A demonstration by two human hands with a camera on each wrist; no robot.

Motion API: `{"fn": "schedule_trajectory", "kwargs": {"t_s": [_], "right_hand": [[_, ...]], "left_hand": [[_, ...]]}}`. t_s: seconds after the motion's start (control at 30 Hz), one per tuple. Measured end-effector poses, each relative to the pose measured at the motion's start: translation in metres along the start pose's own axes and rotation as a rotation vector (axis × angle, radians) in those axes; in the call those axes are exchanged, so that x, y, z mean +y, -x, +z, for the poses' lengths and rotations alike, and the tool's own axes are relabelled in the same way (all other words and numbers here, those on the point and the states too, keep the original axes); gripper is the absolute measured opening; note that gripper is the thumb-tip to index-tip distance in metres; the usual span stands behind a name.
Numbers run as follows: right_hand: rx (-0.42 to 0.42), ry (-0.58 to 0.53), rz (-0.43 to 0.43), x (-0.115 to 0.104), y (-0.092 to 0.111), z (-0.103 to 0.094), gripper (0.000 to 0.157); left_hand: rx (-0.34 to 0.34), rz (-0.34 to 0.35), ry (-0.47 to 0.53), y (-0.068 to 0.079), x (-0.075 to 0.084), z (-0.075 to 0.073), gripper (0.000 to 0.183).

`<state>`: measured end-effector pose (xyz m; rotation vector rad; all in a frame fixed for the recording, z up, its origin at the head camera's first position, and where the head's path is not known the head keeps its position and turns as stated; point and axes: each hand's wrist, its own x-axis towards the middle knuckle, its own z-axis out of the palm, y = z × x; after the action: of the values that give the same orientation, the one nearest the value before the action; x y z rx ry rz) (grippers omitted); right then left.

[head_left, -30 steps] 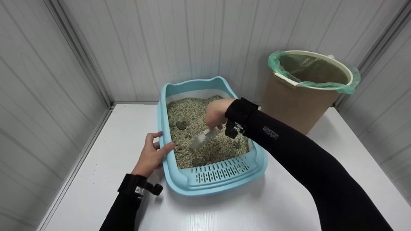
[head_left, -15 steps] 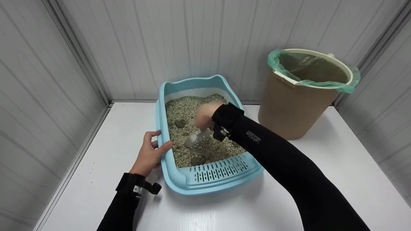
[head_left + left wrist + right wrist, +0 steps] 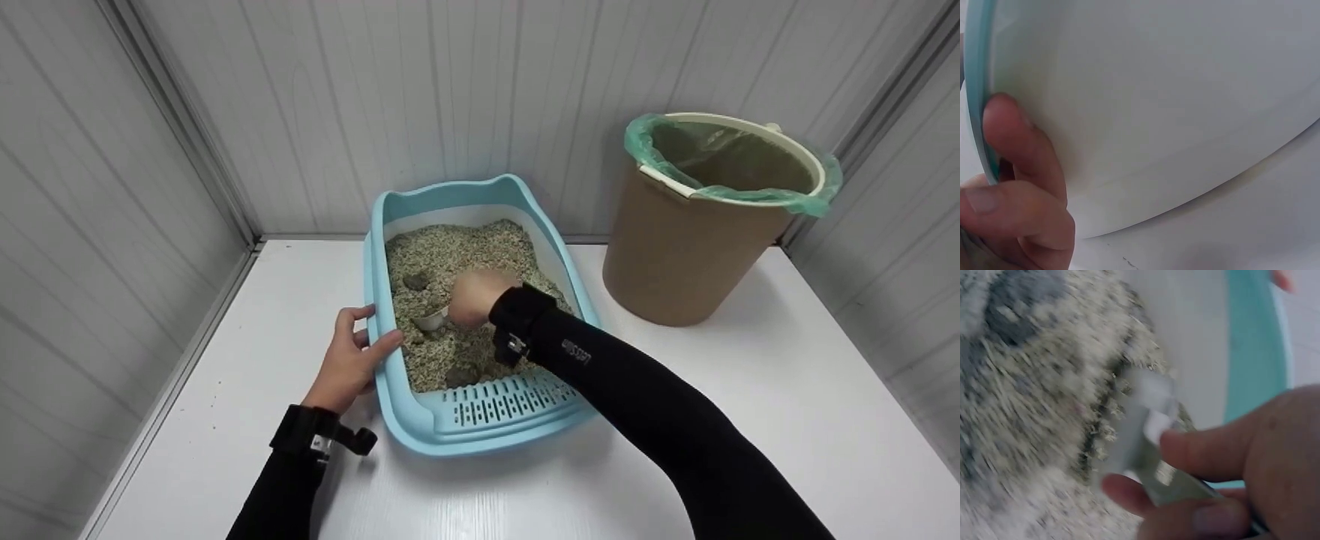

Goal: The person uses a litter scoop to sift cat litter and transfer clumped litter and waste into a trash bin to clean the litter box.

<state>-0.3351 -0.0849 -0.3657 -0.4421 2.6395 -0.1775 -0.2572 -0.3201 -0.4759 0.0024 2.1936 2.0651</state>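
A light-blue litter box (image 3: 495, 439) holds grainy litter (image 3: 439, 251) with dark clumps (image 3: 415, 280) in it. My left hand (image 3: 346, 364) grips the box's left rim, thumb over the edge; in the left wrist view the fingers (image 3: 1033, 157) curl around the rim from outside. Inside the box, my right hand (image 3: 476, 296) holds a pale litter scoop (image 3: 430, 321) by its handle. The scoop's head sits in the litter near the left wall, partly hidden by the hand. The right wrist view has the scoop (image 3: 1140, 416) blurred, pinched between thumb and fingers.
Behind and to the right stands a tall brown bin (image 3: 667, 255), lined with a green bag (image 3: 641, 142). A slotted step (image 3: 495, 405) runs along the box's near end. Ribbed wall panels (image 3: 480, 90) enclose the white table (image 3: 300, 277) at the back and sides.
My right hand has moved left and slightly toward me, carrying the scoop into the litter near the left wall. My left hand keeps its hold on the rim.
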Motion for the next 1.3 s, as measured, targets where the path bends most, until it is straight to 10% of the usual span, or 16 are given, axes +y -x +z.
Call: {"fn": "schedule_trajectory", "kwargs": {"t_s": [0.3,0.63,1.3], "right_hand": [[0.091,-0.065,-0.031,-0.01,-0.02,0.038,0.044],[-0.017,-0.01,-0.064,-0.012,-0.038,0.03,0.047],[0.12,-0.008,-0.092,-0.022,-0.046,0.042,0.032]], "left_hand": [[0.002,-0.003,-0.007,0.003,-0.004,0.002,0.078],[-0.002,-0.003,0.006,0.0,0.0,0.002,0.077],[-0.007,0.007,0.003,0.001,0.0,0.0,0.08]]}}
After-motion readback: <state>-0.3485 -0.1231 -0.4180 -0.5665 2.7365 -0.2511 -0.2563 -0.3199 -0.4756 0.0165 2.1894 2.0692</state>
